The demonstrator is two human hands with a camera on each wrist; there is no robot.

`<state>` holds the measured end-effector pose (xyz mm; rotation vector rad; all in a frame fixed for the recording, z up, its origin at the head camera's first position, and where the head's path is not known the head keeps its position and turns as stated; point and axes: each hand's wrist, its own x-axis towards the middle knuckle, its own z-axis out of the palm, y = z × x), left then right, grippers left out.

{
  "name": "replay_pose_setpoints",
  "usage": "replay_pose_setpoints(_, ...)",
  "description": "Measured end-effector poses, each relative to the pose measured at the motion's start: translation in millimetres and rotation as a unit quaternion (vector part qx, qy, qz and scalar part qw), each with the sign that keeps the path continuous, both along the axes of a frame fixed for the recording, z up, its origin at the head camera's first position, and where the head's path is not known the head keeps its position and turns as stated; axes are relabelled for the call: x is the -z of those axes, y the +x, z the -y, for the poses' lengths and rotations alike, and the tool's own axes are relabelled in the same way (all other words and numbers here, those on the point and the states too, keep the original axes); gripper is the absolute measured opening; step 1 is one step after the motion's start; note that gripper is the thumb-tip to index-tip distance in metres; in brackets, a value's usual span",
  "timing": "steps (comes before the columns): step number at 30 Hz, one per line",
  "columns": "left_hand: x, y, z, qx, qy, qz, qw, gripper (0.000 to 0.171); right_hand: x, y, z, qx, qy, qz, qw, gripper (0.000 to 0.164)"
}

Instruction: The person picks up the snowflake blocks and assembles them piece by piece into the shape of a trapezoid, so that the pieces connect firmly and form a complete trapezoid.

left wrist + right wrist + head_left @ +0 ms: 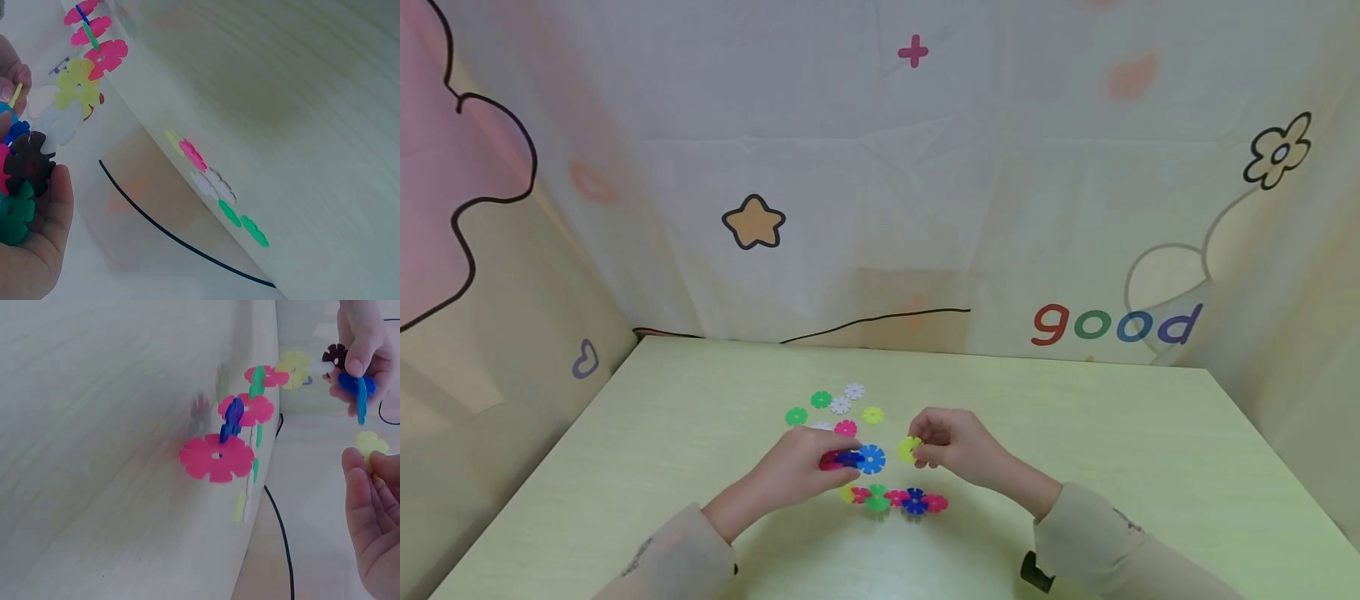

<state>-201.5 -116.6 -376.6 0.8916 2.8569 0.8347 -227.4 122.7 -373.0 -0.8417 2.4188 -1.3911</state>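
Note:
My left hand (786, 471) grips one end of a chain of interlocking plastic snowflake discs. A light blue disc (871, 459) sticks out past its fingertips. Black (28, 164) and green discs (15, 214) show against the palm in the left wrist view. The rest of the chain (877, 498), with yellow, pink, green and dark blue discs, hangs just below that hand. Between thumb and fingers my right hand (962, 446) pinches a single yellow disc (908, 451). This disc faces the light blue one across a small gap, not touching it.
Loose discs lie on the table (1075, 467) beyond the left hand: green (822, 400), white (854, 391), yellow (873, 415) and pink (846, 428). A printed curtain (850, 167) hangs along the back and sides of the table.

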Motion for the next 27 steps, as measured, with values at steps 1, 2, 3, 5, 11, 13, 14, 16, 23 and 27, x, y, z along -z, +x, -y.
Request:
replay_pose_setpoints(1,0.0,-0.3,-0.7,0.001,0.001,0.002,1.0000,0.033,0.3,1.1,1.3,0.000,0.001,-0.001,1.000,0.007)
replay_pose_setpoints(2,0.0,-0.4,-1.3,0.002,0.001,0.004,1.0000,0.033,0.7,2.1,2.4,-0.002,0.002,-0.003,1.000,0.007)
replay_pose_setpoints(3,-0.1,-0.4,-1.7,0.004,0.004,0.006,1.0000,0.032,1.6,2.7,3.4,-0.003,0.003,-0.004,1.000,0.006)
replay_pose_setpoints(5,-0.2,0.2,-2.6,0.007,0.009,0.011,0.9999,0.031,3.7,3.9,5.4,-0.005,0.002,-0.002,1.000,0.006)
replay_pose_setpoints(11,1.9,1.5,-4.1,0.006,0.021,0.023,0.9995,0.030,6.7,7.2,10.1,-0.001,-0.002,0.003,1.000,0.005)
replay_pose_setpoints(13,3.0,1.2,-4.1,0.007,0.022,0.020,0.9995,0.030,6.7,8.3,10.8,0.001,-0.002,0.002,1.000,0.004)
replay_pose_setpoints(14,3.5,1.1,-4.1,0.008,0.022,0.019,0.9995,0.030,6.8,8.7,11.0,0.001,-0.001,0.001,1.000,0.004)
replay_pose_setpoints(16,3.5,1.4,-4.4,0.012,0.020,0.013,0.9997,0.030,7.2,9.5,11.4,0.001,0.001,-0.006,1.000,0.004)
replay_pose_setpoints(23,2.0,3.0,-5.6,0.026,0.019,0.003,0.9995,0.031,5.1,15.0,13.7,0.006,0.023,-0.050,0.998,0.003)
replay_pose_setpoints(27,2.3,3.9,-5.9,0.034,0.021,0.000,0.9992,0.031,3.9,20.2,14.3,0.009,0.018,-0.064,0.998,0.003)
